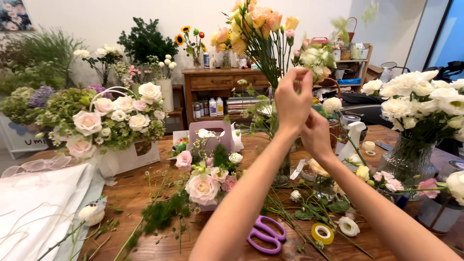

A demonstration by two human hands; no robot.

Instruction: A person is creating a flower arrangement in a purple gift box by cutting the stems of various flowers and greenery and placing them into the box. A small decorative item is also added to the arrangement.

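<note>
On the counter [145, 241] lay one pair of purple scissors [267, 234] at six o'clock and two tape rolls, yellow [322, 233] and white [348, 226], toward five. Two hands, left [291, 101] and right [316, 135], were raised.

Scissors [265, 234], tape roll [322, 233] block near table edge.

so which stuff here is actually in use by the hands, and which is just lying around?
In use:
left hand, raised at the stems
right hand, just below it
peach flower bunch in its vase

Lying about:
purple scissors
yellow tape roll
white tape roll
pink box arrangement
white flowers in glass vase
</note>
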